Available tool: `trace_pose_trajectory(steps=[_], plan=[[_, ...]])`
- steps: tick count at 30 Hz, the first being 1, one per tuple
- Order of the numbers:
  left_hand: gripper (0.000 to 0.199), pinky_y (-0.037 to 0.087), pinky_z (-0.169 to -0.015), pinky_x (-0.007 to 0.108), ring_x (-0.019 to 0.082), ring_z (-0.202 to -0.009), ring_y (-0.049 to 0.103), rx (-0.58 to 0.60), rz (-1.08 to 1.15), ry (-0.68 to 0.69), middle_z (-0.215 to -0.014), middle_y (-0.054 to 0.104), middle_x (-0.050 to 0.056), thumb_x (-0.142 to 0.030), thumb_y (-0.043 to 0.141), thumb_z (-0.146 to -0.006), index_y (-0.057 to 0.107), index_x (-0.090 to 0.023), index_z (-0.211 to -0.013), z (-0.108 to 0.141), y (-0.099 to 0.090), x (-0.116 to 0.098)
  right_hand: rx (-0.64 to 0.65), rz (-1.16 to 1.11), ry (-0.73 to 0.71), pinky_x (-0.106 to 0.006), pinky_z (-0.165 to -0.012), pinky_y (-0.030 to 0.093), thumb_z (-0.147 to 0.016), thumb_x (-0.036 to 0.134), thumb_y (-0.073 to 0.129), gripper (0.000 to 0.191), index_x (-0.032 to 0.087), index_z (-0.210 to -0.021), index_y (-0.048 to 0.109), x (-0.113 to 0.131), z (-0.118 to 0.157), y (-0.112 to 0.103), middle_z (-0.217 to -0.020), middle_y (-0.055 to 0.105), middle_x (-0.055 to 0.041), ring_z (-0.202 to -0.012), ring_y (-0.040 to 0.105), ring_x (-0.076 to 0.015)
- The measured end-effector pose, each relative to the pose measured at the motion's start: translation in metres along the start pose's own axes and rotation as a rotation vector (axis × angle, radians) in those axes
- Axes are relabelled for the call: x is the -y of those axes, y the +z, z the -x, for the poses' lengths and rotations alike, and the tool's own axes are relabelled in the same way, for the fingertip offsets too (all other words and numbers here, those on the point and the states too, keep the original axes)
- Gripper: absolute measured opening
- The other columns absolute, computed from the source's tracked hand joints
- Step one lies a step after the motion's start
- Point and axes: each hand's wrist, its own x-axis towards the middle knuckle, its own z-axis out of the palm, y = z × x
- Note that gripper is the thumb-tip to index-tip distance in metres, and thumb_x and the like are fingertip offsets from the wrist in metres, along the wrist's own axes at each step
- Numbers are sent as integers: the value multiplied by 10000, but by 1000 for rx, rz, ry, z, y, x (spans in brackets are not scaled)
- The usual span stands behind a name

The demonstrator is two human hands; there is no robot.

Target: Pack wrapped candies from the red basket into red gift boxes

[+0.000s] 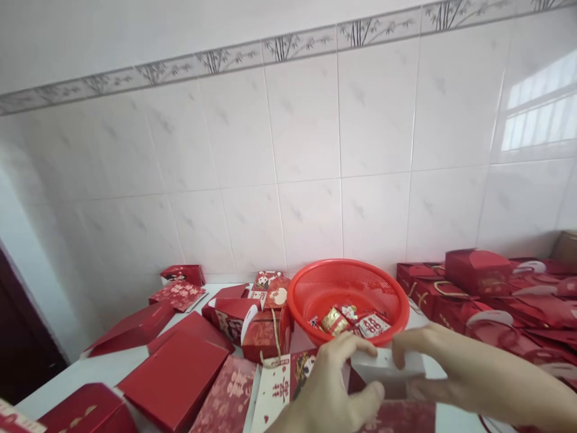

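Both of my hands are at a red paper gift box (406,414) near the front of the table, its pale inner side facing up. My left hand (336,385) grips the box's left edge, fingers bent over the top and thumb at the near side. On the opposite edge my right hand (433,361) is closed with curled fingers; some fingertips are hidden behind the flap. Just behind the hands stands a red plastic basket (302,288) with several small wrapped candies inside, among them a gold one (334,322) and a white packet (374,325).
Folded and flat red gift boxes (178,376) cover the table's left side. A small box with a rope handle (265,334) stands left of the basket. Many assembled red boxes (478,270) are piled at the right. A tiled wall (311,222) rises behind.
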Motion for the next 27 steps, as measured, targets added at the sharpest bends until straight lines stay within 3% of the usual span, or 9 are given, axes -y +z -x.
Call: trace_pose_trajectory(steps=[4, 8, 12, 14, 16, 19, 22, 25, 27], plan=[[373, 457, -906, 289, 232, -1028, 598, 125, 25, -104, -1102, 689, 35, -318, 722, -750, 666, -207, -1101, -2, -10, -3, 215, -66, 70, -267, -705, 477, -845, 298, 606, 162, 235, -972, 684, 0, -10, -3, -943, 696, -39, -837, 627, -191], [313, 446, -794, 246, 180, -903, 574, 214, 121, -149, -1018, 651, 14, -338, 678, -805, 628, -198, -1081, -6, -11, 4, 260, -49, 39, -266, -676, 446, -852, 358, 624, 166, 215, -933, 649, 1, -16, -7, -914, 684, -36, -812, 598, -182], [275, 421, -734, 226, 136, -796, 526, 267, 184, -120, -960, 613, -7, -326, 663, -828, 595, -194, -1060, -7, -10, 6, 292, -223, -65, -279, -717, 470, -913, 444, 567, 273, 188, -926, 662, -6, -23, -15, -876, 693, -38, -805, 613, -176], [284, 425, -746, 232, 140, -803, 525, 286, 169, -107, -952, 611, -9, -329, 679, -824, 602, -198, -1064, -6, -11, 5, 206, -315, -76, -293, -764, 482, -939, 504, 520, 360, 174, -939, 663, -15, -32, -14, -916, 701, -53, -846, 627, -186], [292, 445, -803, 251, 158, -861, 554, 287, 155, -82, -1000, 627, 7, -349, 688, -830, 624, -203, -1075, -5, -11, 4, 28, -318, -38, -298, -776, 478, -950, 514, 486, 386, 168, -931, 654, -25, -44, -5, -928, 702, -63, -853, 626, -190], [330, 440, -977, 308, 215, -1094, 582, 252, 157, -2, -1211, 639, 53, -404, 644, -891, 654, -217, -1162, -6, -14, 5, -153, -181, 48, -291, -780, 465, -961, 390, 459, 299, 156, -933, 643, -38, -65, 20, -940, 709, -74, -846, 629, -183], [376, 399, -1085, 350, 239, -1264, 536, 174, 161, 27, -1326, 624, 74, -440, 566, -948, 635, -225, -1249, -15, -22, 8, -24, 43, 193, -297, -805, 452, -954, 278, 444, 268, 156, -1022, 673, -43, -80, 44, -1057, 729, -95, -954, 661, -208], [362, 444, -1039, 337, 229, -1176, 602, 134, 101, 18, -1229, 686, 84, -431, 522, -956, 657, -183, -1183, -38, -36, 11, 122, 141, 254, -321, -751, 441, -934, 327, 490, 277, 188, -947, 728, -41, -84, 55, -998, 758, -96, -938, 691, -265], [332, 478, -961, 318, 219, -1063, 645, 213, -53, 3, -1131, 728, 68, -402, 510, -944, 691, -171, -1099, -59, -44, 13, 168, 162, 243, -322, -734, 442, -935, 369, 496, 296, 207, -910, 743, -38, -82, 58, -983, 766, -90, -929, 702, -276]])
